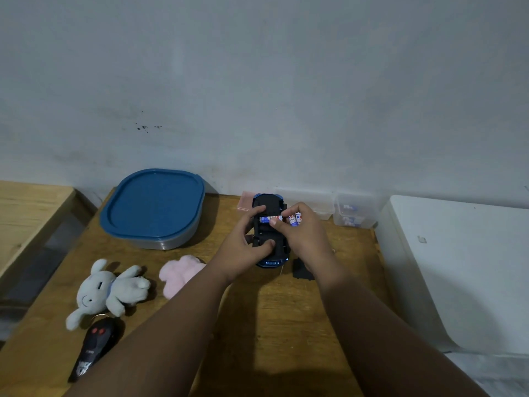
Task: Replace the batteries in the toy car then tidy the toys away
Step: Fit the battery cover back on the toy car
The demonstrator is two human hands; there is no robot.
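The blue and black toy car (269, 207) lies upside down on the wooden table (286, 325), its battery bay facing up. My left hand (243, 247) grips the car by its left side, thumb on the underside. My right hand (303, 236) holds two batteries (295, 219) in its curled fingers, and its thumb presses a third battery (270, 219) that lies across the bay. The black battery cover (302, 270) lies on the table just right of the car.
A tub with a blue lid (154, 207) stands at the back left. A grey plush elephant (108, 290), a pink plush (180, 273) and a black remote (94, 348) lie front left. Clear small boxes (355, 210) line the wall; a white appliance (458, 267) stands right.
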